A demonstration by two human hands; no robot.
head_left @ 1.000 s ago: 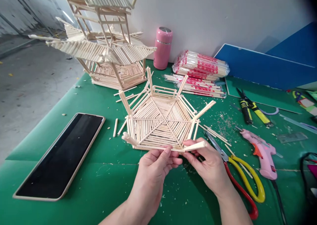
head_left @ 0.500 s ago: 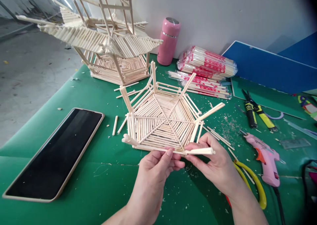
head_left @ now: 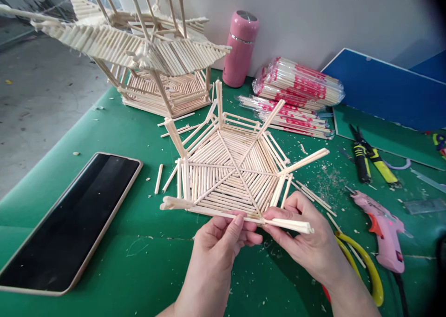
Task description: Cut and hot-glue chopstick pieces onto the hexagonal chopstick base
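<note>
A six-sided frame of pale wooden sticks [head_left: 223,161] lies in front of me on the green table. Its floor is made of thin sticks in wedge patterns, and thicker posts rise or lean outward at the corners. My left hand [head_left: 214,256] is closed, thumb and fingers pinching the thin stick [head_left: 212,213] along the near edge. At the near right corner, my right hand [head_left: 310,238] is closed around the base of a corner post [head_left: 291,225] that points right. Some of its fingertips are hidden behind the post and frame.
A larger stick pavilion [head_left: 170,59] stands behind left, near a pink flask [head_left: 240,49]. A phone [head_left: 69,224] lies left. Packs of sticks [head_left: 296,84] are at the back. Rightward lie pliers [head_left: 371,156], a pink glue gun [head_left: 383,228] and a yellow-handled tool [head_left: 374,275].
The head view has shifted and come slightly closer. Both hands keep their pinch at the near edge; the corner post in the right hand appears slightly lower and further right in the picture.
</note>
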